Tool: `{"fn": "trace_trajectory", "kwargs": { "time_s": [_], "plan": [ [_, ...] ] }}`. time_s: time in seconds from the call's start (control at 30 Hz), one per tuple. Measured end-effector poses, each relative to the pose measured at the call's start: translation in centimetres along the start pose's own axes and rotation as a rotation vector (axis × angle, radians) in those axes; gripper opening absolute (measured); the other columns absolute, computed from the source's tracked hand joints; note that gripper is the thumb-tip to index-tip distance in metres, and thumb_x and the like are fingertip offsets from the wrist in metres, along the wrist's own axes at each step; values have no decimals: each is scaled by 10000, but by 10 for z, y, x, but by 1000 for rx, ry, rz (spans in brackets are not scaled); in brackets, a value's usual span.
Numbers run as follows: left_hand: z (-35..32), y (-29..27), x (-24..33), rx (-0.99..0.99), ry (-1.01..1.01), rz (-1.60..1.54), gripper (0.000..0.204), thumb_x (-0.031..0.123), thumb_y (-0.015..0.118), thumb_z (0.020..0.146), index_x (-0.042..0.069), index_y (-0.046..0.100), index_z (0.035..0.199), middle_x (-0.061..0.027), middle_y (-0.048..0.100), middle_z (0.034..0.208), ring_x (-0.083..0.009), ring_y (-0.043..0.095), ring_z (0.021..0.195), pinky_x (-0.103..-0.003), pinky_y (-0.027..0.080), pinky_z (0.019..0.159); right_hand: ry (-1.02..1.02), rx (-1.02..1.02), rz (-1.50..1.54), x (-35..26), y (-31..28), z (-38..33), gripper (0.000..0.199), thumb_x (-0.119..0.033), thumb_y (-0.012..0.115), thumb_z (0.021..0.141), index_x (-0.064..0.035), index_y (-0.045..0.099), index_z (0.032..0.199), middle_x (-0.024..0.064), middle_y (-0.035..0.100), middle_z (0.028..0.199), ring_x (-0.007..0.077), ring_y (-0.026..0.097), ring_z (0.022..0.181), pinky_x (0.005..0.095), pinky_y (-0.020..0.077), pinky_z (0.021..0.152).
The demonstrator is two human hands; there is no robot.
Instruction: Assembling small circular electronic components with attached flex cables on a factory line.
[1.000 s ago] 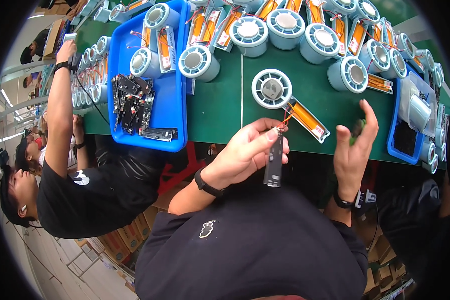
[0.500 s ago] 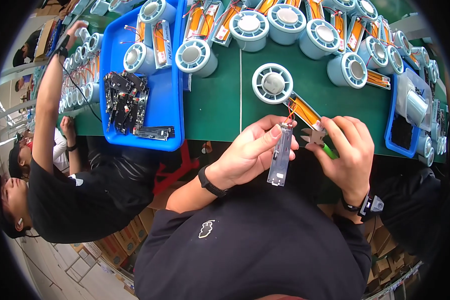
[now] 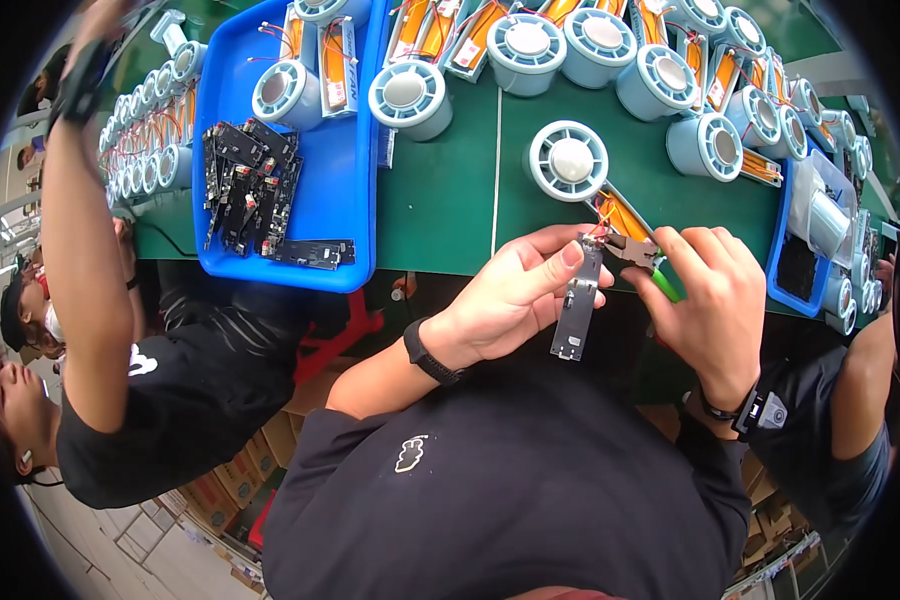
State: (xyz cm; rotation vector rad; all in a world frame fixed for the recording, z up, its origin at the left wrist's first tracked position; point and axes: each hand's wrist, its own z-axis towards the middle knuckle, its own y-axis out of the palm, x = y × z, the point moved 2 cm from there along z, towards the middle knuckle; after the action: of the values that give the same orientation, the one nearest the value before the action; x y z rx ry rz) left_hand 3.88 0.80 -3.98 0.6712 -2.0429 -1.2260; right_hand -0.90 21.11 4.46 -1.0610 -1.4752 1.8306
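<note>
Between both hands, at the table edge, the left hand (image 3: 510, 300) pinches one narrow grey circuit strip (image 3: 577, 305) upright; the right hand (image 3: 715, 300) is closed round one green-handled cutter (image 3: 642, 258) at its top wires. A slip could nick those thin wires. One white fan (image 3: 568, 160) lies just beyond.

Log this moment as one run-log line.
left hand: holds grey circuit strip | right hand: holds green-handled cutters at strip's wired top | above green table
</note>
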Motion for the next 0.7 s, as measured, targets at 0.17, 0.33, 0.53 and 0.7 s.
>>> {"fn": "trace_trajectory", "kwargs": {
  "time_s": [0.17,0.33,0.53,0.7],
  "plan": [
    [2,0,1,-23,3,0,475,285,614,1059,28,490,1440,-124,702,1140,-188,700,1034,-339,577,952,-20,-9,-3,-1,-4,5,404,-210,879,701,-20,713,1017,103,659,872,298,629,794,404,500,697],
    [2,-1,2,-34,8,13,471,290,610,1060,32,490,1435,-122,698,1144,-177,696,1036,-339,576,959,-25,-23,23,0,-1,8,374,-201,878,695,-27,711,981,99,634,825,292,613,766,406,489,677],
    [3,-4,1,-31,-10,-1,467,301,613,1057,45,489,1427,-121,697,1141,-190,697,1029,-340,576,936,-58,-34,-15,3,1,9,378,-199,875,670,-47,697,967,61,597,801,258,585,751,389,481,678],
    [5,-6,0,-24,-9,14,474,307,619,1052,50,479,1426,-117,696,1142,-199,699,1017,-344,575,922,-92,41,-49,3,4,9,380,-164,867,641,-53,687,957,57,576,796,252,570,751,388,474,676]
  ]
}}
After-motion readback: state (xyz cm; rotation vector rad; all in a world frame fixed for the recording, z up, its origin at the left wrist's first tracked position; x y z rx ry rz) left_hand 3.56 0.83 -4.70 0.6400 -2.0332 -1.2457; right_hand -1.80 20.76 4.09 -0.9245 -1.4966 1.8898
